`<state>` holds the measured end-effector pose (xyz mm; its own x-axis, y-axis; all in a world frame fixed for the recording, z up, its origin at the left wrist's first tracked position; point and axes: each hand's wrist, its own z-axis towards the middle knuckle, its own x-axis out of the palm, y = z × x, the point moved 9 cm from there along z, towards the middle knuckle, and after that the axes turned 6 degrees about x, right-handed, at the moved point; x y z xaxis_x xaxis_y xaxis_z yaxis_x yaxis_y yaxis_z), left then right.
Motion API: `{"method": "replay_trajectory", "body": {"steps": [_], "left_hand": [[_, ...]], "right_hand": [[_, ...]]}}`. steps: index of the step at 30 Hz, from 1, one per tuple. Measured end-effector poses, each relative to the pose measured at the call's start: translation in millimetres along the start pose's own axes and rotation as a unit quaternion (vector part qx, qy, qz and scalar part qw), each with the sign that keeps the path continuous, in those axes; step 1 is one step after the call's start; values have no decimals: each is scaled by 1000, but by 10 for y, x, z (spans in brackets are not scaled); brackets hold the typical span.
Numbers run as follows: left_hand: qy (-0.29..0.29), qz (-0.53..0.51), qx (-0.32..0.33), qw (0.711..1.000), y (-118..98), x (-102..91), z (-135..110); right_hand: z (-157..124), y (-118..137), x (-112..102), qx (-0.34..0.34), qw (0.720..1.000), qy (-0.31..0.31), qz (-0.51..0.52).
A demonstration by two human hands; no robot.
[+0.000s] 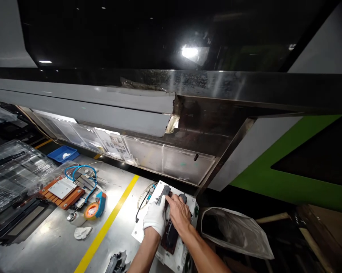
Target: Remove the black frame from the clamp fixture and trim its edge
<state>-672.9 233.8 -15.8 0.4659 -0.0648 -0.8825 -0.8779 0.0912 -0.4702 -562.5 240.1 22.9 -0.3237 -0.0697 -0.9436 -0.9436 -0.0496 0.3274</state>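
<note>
Dark part [171,233]: a long, flat, dark piece lying along the middle of the white fixture plate [188,204], at the near right end of the metal worktop [122,189].
Left hand [155,217]: in a white glove, resting on the plate's left side, fingers curled down over a grey clamp block [163,194]; whether the grip truly closes on it cannot be told.
Right hand [178,212]: bare, laid palm-down over the dark part's upper end, fingers spread flat and pressing, not closed round anything.
Cable [142,203]: runs off the plate's left edge.
Yellow line [108,223]: crosses the worktop left of the plate.
Tape dispenser [95,206]: orange and blue, beyond the line.
Blue tray [63,153]: far left.
Plastic bag [233,231]: right of the plate.
</note>
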Motion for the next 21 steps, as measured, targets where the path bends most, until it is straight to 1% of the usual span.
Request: {"method": "replay_trajectory", "body": {"steps": [2,3,4,5,6,7,8,9,10,12,16,21], "left_hand": [[-29,24,5,999,43,21,-53],[-58,37,2,998,89,14,-118],[-100,48,3,994,138,-10,-210],[-155,57,6,986,193,-54,-331],[-218,67,23,973,229,-112,-476],[-269,79,52,958,247,-151,-625],[-302,97,90,944,247,-167,-760],[-316,117,129,933,239,-160,-865],[-316,137,160,925,238,-143,-937],[-311,163,198,915,248,-130,-1006],[-314,175,218,907,240,-166,-996],[-323,186,221,901,164,-183,-1005]], "right_hand": [[-38,-54,-54,9,1000,-13,8],[-83,-96,-86,16,999,-24,21],[-147,-143,-113,24,998,-36,39],[-225,-186,-129,31,997,-46,58],[-314,-216,-130,36,995,-51,75],[-406,-224,-114,38,994,-50,84],[-497,-202,-82,35,995,-42,83],[-580,-154,-41,29,996,-31,73],[-652,-86,2,22,998,-19,59],[-751,74,76,9,1000,0,29],[-793,304,161,5,1000,22,3],[-781,355,180,2,999,41,1]]}}
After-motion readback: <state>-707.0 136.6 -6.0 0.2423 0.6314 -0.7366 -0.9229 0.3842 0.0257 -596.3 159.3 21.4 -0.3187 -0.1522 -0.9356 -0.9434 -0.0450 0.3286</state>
